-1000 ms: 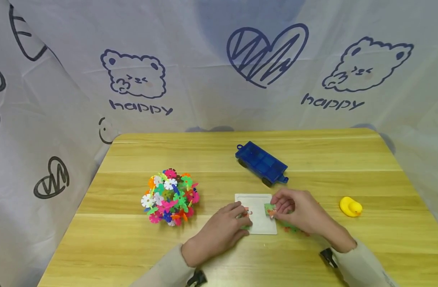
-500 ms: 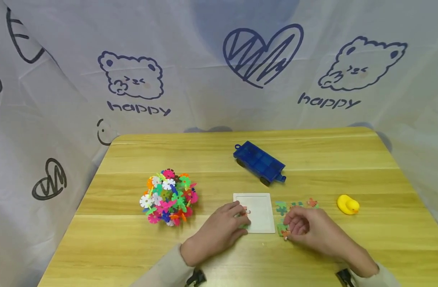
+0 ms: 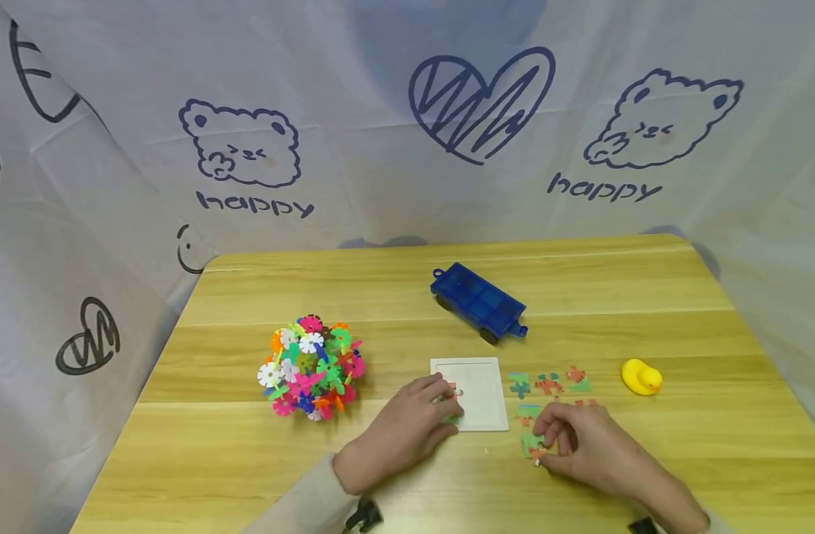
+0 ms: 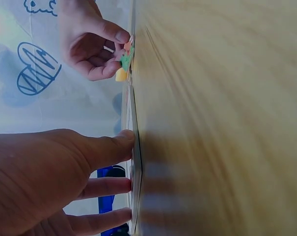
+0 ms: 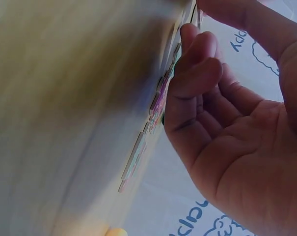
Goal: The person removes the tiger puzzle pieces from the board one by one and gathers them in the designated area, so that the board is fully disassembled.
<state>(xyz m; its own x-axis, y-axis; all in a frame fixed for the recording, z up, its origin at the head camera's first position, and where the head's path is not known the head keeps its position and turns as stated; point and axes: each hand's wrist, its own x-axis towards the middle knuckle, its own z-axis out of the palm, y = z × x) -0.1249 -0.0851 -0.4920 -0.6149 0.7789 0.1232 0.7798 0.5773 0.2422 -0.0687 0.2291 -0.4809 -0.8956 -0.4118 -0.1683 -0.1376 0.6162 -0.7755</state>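
The white square puzzle tray (image 3: 482, 400) lies flat on the table. My left hand (image 3: 407, 430) rests on its left side with fingers fairly straight, partly covering a green and orange jigsaw piece (image 3: 455, 391) inside it. In the left wrist view the thumb and fingertips touch the tray's edge (image 4: 134, 162). To the right of the tray, my right hand (image 3: 590, 449) pinches another green and orange jigsaw piece (image 3: 532, 443) between thumb and fingers, low over the table. Behind that hand lie several loose jigsaw pieces (image 3: 549, 383), some partly hidden by it.
A yellow toy duck (image 3: 642, 377) sits at the right. Behind the tray stands a blue toy trailer (image 3: 478, 300). A colourful ball of flower-shaped pieces (image 3: 311, 368) is on the left. Printed cloth (image 3: 367, 178) hangs behind the wooden table (image 3: 260, 475).
My right hand has carried the pinched jigsaw piece from over the tray's right edge to the right and nearer me, uncovering the loose pieces. The left hand stays on the tray.
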